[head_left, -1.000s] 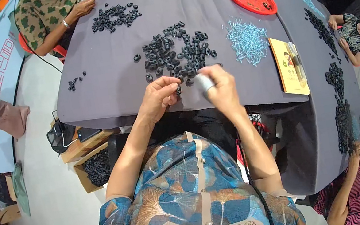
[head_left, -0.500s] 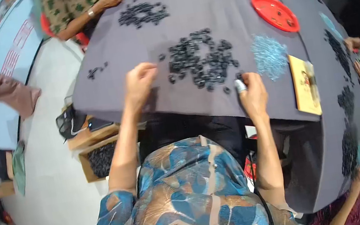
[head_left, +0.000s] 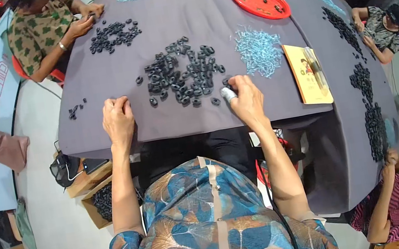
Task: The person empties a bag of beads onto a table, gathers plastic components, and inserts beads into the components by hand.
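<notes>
My left hand (head_left: 119, 121) is over the near left part of the grey table, fingers curled closed. Anything inside them is hidden. My right hand (head_left: 246, 98) is at the lower right of a loose pile of small black ring-like parts (head_left: 170, 76). A white wrap (head_left: 228, 94) covers one of its digits. Its fingertips pinch at a small black part (head_left: 226, 82) at the pile's edge. Another single black part (head_left: 215, 101) lies just left of that hand. Beyond my right hand is a heap of thin light-blue pieces (head_left: 258, 51).
A yellow booklet (head_left: 307, 75) with a pen-like item lies right of the blue heap. A red tray (head_left: 261, 2) sits farther back. A co-worker in camouflage (head_left: 38, 40) works at the far left; others sit along the right side. Below the table stands a box of black parts (head_left: 98, 207).
The view has shifted, so the table sits farther left and higher. My left hand has come back toward the table's near edge. My right hand stays by the same black part.
</notes>
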Motion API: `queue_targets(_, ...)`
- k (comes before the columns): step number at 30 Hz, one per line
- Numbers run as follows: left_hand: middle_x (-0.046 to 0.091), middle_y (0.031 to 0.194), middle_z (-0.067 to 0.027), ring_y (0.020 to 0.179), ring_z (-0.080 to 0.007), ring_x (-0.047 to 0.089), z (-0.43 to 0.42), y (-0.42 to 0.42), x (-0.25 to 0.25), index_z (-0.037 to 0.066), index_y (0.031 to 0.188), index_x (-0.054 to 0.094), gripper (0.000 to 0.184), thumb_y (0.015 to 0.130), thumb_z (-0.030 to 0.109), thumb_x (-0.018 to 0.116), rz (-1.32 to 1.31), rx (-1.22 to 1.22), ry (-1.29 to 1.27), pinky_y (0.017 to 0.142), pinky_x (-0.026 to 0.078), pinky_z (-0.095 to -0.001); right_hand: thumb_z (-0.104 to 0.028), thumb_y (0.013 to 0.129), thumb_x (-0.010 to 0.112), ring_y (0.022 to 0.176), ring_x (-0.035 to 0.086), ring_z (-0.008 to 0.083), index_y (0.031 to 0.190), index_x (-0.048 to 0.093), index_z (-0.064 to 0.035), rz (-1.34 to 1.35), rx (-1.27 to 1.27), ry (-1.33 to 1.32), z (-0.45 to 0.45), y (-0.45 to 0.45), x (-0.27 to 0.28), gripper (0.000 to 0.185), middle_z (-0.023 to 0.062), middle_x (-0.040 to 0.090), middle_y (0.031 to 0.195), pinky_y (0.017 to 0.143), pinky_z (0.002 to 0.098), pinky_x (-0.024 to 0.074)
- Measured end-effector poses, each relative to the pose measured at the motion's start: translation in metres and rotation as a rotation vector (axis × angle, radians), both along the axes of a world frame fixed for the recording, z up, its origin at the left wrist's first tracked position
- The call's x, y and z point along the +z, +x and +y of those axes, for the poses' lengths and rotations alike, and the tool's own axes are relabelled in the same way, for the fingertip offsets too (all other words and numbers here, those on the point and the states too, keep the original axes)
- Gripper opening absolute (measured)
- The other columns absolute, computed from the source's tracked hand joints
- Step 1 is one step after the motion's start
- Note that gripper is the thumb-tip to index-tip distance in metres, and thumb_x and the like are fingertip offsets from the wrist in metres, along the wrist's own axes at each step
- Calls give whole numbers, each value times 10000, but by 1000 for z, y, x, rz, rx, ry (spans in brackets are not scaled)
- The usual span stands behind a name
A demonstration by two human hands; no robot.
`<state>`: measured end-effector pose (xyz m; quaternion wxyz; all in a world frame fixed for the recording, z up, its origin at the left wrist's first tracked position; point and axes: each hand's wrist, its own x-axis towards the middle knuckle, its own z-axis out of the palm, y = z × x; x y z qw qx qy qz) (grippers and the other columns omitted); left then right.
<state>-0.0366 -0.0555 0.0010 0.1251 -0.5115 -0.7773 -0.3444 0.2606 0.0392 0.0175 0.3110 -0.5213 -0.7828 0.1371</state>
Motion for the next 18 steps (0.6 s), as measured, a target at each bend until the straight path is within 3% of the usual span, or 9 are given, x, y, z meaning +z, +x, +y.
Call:
queue_targets(8, 549, 838, -61, 813, -243, 556, 1, 3, 0, 84, 888, 636, 119, 800, 165, 629, 34, 0, 26, 703, 456, -353, -50, 770, 607, 763, 609, 315, 885, 585, 11, 300, -37, -140, 18, 22, 4, 131, 173, 601, 833, 687, 379, 479)
queue_targets(12, 547, 854, -53, 833, -246, 548, 1, 4, -1, 81, 889, 631, 134, 791, 172, 633, 41, 29, 32, 712, 456, -363, -53, 766, 587, 782, 584, 330, 916, 606, -16, 170, -68, -74, 36, 24, 3, 156, 169, 599, 844, 713, 410, 460)
queue_targets(18, 538, 849, -58, 824, -246, 550, 1, 3, -1, 77, 847, 622, 125, 762, 164, 653, 39, 18, 50, 689, 455, -367, -116, 772, 578, 860, 540, 344, 838, 652, -50, -175, -82, 282, 104, -6, 18, 118, 152, 583, 863, 758, 440, 427)
